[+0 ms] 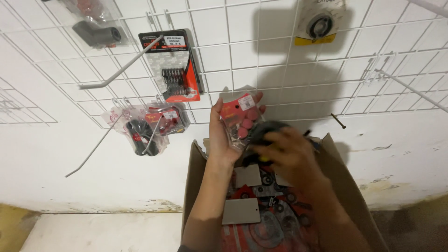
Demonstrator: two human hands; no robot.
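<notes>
My left hand [220, 133] is raised in front of the white wire grid and holds a clear plastic packet of small red round parts [241, 119], with a red card at its top. My right hand [289, 154], blurred, is just to the right of it and grips a dark round packaged part [268, 130]. Both hands are above an open cardboard box [345, 186] filled with red and black packaged parts and grey cards.
A white wire grid panel [224, 60] hangs on the wall with long metal hooks [119, 71]. Packets hang there: black springs on a red card [179, 77], red parts [165, 119], a black ring [137, 135], a yellow-edged packet [319, 23]. A nail [338, 121] sticks out.
</notes>
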